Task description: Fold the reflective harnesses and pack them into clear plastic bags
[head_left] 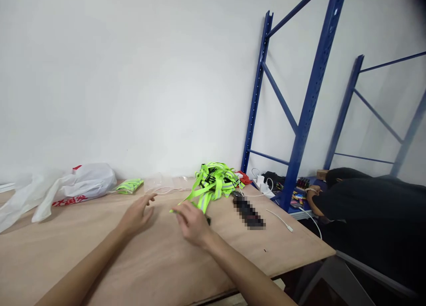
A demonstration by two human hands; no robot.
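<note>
A tangled heap of neon-yellow reflective straps (218, 181) lies on the brown tabletop (159, 270) toward the wall. My right hand (193, 224) pinches the end of one strap, which runs back from my fingers to the heap. A small dark piece shows beside that hand, partly covered by it. To the left, my left hand (136, 215) hovers over or rests on the table, fingers apart and holding nothing. Behind it sits a folded neon-yellow reflective bundle (129, 186) in what looks like clear wrap.
A white plastic bag (89, 181) and clear bags (168, 183) lie along the wall. Right of the heap are a pixelated dark object (249, 212), a white cable (280, 221) and white chargers (262, 185). Blue rack posts (299, 146) stand behind; a person in black (372, 204) leans at right.
</note>
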